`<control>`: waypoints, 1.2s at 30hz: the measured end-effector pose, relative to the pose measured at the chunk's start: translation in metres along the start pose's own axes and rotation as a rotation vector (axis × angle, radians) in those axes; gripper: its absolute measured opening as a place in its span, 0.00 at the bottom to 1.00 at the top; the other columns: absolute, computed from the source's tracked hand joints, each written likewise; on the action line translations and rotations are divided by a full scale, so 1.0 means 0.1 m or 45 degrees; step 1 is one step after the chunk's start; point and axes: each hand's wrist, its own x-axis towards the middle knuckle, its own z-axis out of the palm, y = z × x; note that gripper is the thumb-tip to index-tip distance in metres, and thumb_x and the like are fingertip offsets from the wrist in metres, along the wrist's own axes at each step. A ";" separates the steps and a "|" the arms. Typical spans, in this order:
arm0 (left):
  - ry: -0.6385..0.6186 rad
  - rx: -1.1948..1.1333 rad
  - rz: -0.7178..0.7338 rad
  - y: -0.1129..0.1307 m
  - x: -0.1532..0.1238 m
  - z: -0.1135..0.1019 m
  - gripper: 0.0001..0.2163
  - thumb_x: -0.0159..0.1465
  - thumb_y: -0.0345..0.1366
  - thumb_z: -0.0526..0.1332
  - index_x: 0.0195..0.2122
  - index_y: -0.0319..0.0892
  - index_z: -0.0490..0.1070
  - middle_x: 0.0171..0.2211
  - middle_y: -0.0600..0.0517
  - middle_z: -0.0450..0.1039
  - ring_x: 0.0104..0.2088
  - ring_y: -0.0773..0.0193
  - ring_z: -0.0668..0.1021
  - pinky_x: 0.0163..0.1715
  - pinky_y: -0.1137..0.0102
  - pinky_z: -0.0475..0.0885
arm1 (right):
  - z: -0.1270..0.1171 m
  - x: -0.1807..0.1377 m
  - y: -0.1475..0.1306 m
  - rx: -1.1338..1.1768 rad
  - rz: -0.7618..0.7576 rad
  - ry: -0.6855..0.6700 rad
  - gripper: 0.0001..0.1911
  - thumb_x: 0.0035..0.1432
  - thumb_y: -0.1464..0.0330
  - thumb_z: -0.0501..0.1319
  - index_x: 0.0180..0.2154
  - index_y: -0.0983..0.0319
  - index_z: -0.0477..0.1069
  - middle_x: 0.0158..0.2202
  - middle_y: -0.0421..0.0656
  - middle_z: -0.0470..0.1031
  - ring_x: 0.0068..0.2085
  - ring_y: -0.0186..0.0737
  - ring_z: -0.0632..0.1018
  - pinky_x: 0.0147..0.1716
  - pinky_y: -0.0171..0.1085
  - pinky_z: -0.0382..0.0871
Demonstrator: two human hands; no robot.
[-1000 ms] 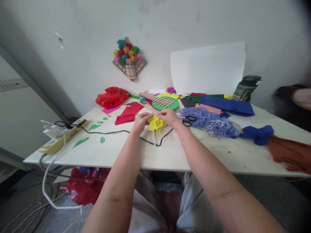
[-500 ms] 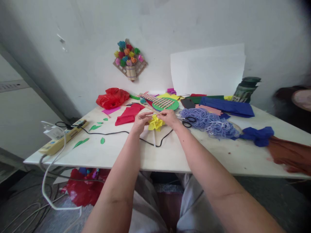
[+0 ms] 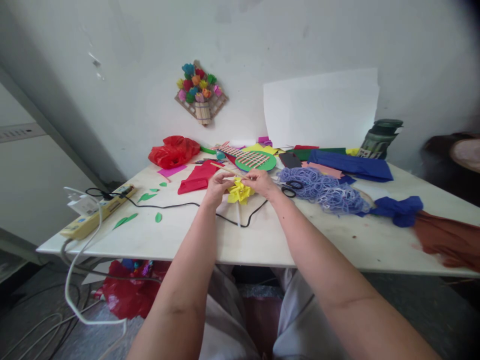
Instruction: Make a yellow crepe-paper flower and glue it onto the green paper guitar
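Over the middle of the table I have a yellow paper flower point(image 3: 240, 192) between my two hands. My left hand point(image 3: 218, 188) is closed on the flower's left edge, with its fingers bent toward the petals. Fingers together, my right hand point(image 3: 261, 182) grips a thin wooden stick point(image 3: 223, 168) just above the flower. The stick slants up to the left over my left fingertips. Below the flower, a narrow pale strip point(image 3: 238, 214) runs down toward the tabletop. Part of the flower is hidden by my fingers.
Black-handled scissors point(image 3: 290, 189) and tangled purple yarn point(image 3: 326, 192) lie right of my hands. Red paper point(image 3: 197, 178) and green paper leaves point(image 3: 146, 197) are at left. A black cable point(image 3: 170, 205) crosses the table from the power strip point(image 3: 80, 226).
The stick has swung up and now shows more clearly above my left fingers. The flower has turned slightly. Both hands stay in nearly the same place.
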 end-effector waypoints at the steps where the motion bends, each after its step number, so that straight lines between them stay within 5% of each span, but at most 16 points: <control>1: -0.003 -0.010 0.006 0.00 0.00 0.00 0.18 0.38 0.36 0.70 0.31 0.40 0.70 0.20 0.56 0.72 0.22 0.65 0.75 0.22 0.73 0.67 | 0.00 0.00 0.00 0.003 0.012 0.009 0.05 0.44 0.69 0.62 0.21 0.64 0.74 0.22 0.37 0.67 0.27 0.31 0.67 0.30 0.33 0.59; 6: -0.004 -0.048 0.043 -0.01 0.00 0.00 0.17 0.38 0.36 0.70 0.25 0.41 0.64 0.19 0.57 0.71 0.20 0.68 0.73 0.19 0.76 0.64 | 0.01 -0.01 0.02 0.070 0.082 0.040 0.06 0.44 0.67 0.62 0.23 0.63 0.75 0.23 0.37 0.68 0.27 0.32 0.67 0.29 0.32 0.59; 16: 0.032 -0.045 0.014 -0.02 0.01 0.01 0.15 0.37 0.35 0.70 0.25 0.40 0.69 0.21 0.55 0.72 0.23 0.68 0.74 0.23 0.74 0.67 | -0.02 -0.02 0.00 0.132 0.115 0.026 0.05 0.43 0.68 0.63 0.21 0.63 0.74 0.23 0.37 0.69 0.28 0.33 0.68 0.32 0.33 0.60; 36: -0.142 0.008 -0.091 -0.08 0.00 0.01 0.14 0.41 0.40 0.69 0.27 0.38 0.75 0.22 0.52 0.73 0.22 0.67 0.73 0.21 0.74 0.65 | 0.04 -0.02 0.01 0.116 0.165 0.069 0.06 0.43 0.67 0.62 0.23 0.63 0.75 0.24 0.39 0.73 0.30 0.35 0.71 0.31 0.34 0.62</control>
